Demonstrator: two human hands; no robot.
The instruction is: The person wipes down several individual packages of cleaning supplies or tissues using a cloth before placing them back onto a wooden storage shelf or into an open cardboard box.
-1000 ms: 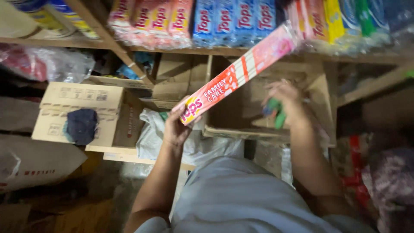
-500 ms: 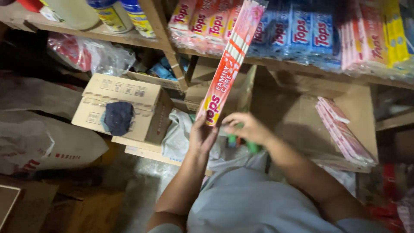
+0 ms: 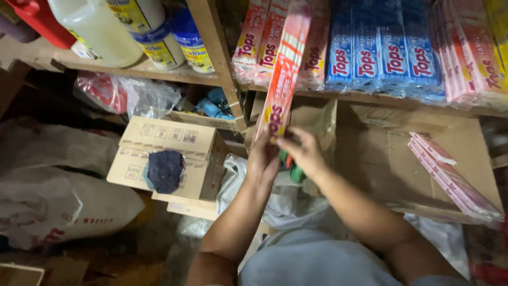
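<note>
My left hand (image 3: 263, 159) grips the lower end of a long, flat pink-and-red pack (image 3: 284, 69), which stands almost upright with its top against the row of pink packs (image 3: 253, 37) on the wooden shelf (image 3: 370, 98). My right hand (image 3: 304, 152) meets it there, fingertips on the pack's bottom end. A small green object (image 3: 295, 172) is clutched under its palm and is mostly hidden. Both hands hover above a white plastic bag (image 3: 286, 204).
Blue packs (image 3: 386, 53) and more pink ones (image 3: 465, 53) line the shelf. An open cardboard box (image 3: 381, 164) holds a few pink packs (image 3: 452, 177). A closed carton (image 3: 159, 140) carries a dark cloth (image 3: 165, 169). Bottles (image 3: 153, 26) stand upper left, white sacks (image 3: 58, 206) lie at the left.
The long pack has swung from a slant to nearly upright against the shelf. My right hand left the open box and came to the pack's lower end beside my left hand.
</note>
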